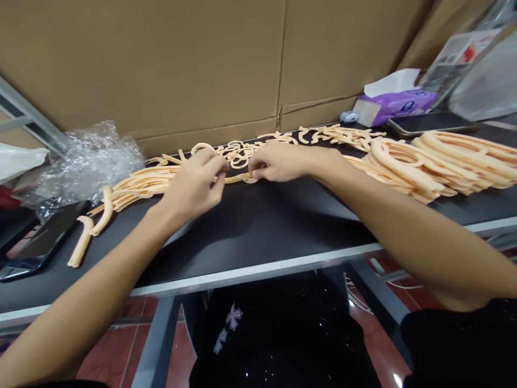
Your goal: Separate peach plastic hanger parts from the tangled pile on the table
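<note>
Two bare hands meet over the tabletop [258,226] near the centre of the frame, with one thin cream strip [234,179] between them. The right hand [278,161] has its thumb and index finger pinched on the strip's right part. The left hand [196,180] has its thumb and index finger curled close together at the other end; whether they grip it, I cannot tell.

Behind the hands lies a scatter of small cream offcuts [238,153], too tangled to count, and one more cluster of short pieces [343,136] lies right of centre. Left of the left hand is one bundle of long strips [139,183], overlapping and uncountable. Two short thick pieces lie at its lower left: one curved piece [105,213] touching one straighter piece [82,242].

On the right of the frame, two overlapping stacks of thick curved pieces, a nearer stack [399,167] and a farther stack [464,156], hold many each. One purple tissue pack [398,104] stands at upper right, and one heap of clear plastic [92,161] at left.
</note>
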{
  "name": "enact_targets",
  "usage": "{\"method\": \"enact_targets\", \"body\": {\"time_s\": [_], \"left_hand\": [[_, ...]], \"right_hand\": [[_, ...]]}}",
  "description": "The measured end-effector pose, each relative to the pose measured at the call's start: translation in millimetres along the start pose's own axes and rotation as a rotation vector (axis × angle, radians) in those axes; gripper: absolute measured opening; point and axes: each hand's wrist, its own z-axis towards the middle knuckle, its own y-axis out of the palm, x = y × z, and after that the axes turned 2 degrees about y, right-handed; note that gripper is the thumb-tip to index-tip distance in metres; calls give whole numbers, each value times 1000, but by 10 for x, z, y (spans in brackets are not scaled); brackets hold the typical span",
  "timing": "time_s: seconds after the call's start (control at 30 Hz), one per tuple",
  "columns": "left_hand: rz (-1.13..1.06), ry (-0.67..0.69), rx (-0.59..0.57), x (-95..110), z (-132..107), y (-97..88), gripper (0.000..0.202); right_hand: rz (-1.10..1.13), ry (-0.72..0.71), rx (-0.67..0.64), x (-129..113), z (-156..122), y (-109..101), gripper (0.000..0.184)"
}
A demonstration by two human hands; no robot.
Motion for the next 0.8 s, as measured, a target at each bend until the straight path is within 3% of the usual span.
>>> {"method": "enact_targets", "body": {"time_s": [0.1, 0.23, 0.43, 0.67, 0.8], "left_hand": [[-44, 74, -61, -7, -21, 188, 21], [-104, 23, -108, -17, -41, 325, 20], [-176, -12, -69, -29, -30, 385, 12], [-170, -28, -69, -6, -16, 385, 21], [-140, -5, -69, -18, -12, 395, 28]], "right_hand": [[-15, -3, -5, 16, 1, 10, 26], [-30, -2, -8, 12, -5, 6, 27], [-16, -15, -30, 16, -17, -30, 26], [6, -15, -12, 66, -27, -64, 25], [70, 60, 38, 42, -86, -164, 24]]}}
